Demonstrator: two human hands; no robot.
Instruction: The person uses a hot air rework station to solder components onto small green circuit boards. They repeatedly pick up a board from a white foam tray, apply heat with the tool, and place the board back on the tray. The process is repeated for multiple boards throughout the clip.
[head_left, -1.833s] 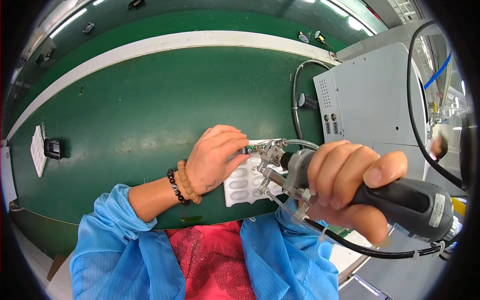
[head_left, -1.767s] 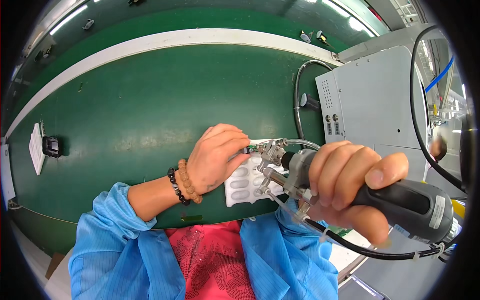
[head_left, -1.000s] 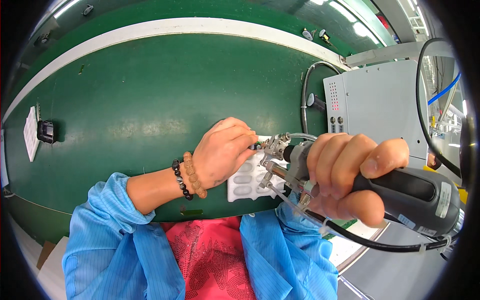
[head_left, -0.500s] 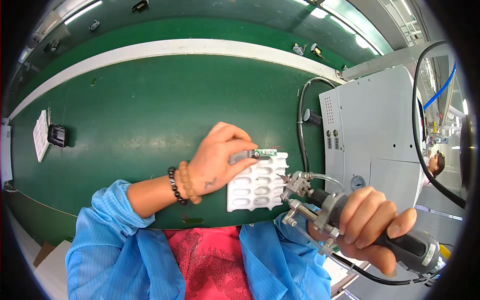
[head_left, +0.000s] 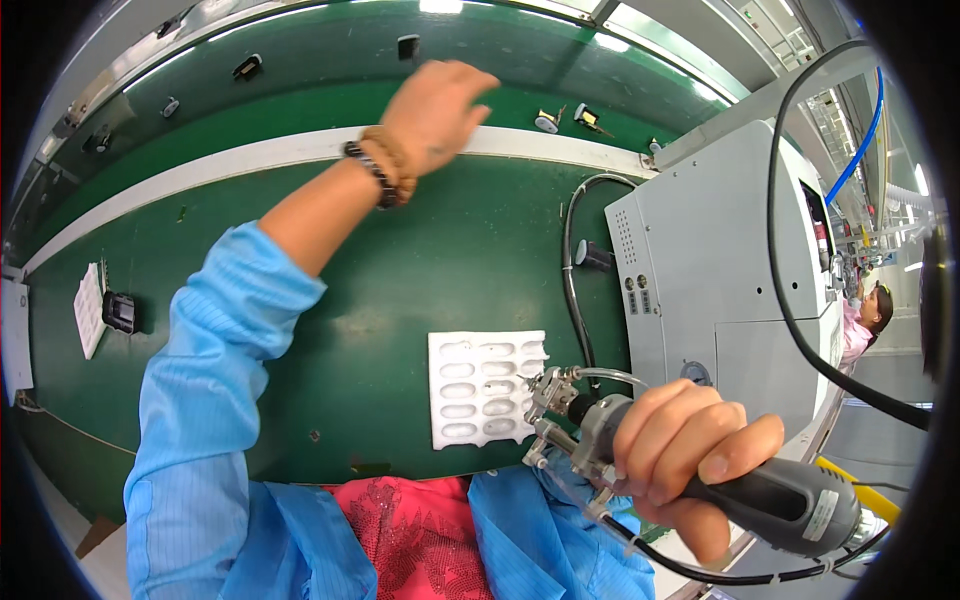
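My left hand [head_left: 440, 108] reaches out over the white ledge [head_left: 320, 150] toward the far green surface. Its thumb stands apart from the fingers, and nothing shows between them. My right hand [head_left: 690, 450] wraps round a dark grey power screwdriver [head_left: 775, 500] with a metal head, clear tubes and a black cable. The tip of that head lies at the right edge of a white foam tray [head_left: 435, 390]. The tray's oval hollows are in rows; a few tiny specks lie in some, too small to name.
On the right stands a grey machine box [head_left: 700, 250], with a black hose [head_left: 570, 260] curving beside it. Small devices [head_left: 548, 122] and a black part [head_left: 408, 46] lie beyond the ledge. A second white tray [head_left: 88, 310] and black holder [head_left: 119, 312] sit far left.
My left hand has left the tray and swung far forward past the ledge. The small part with a green circuit board that it held is out of sight. The screwdriver stays in my right hand.
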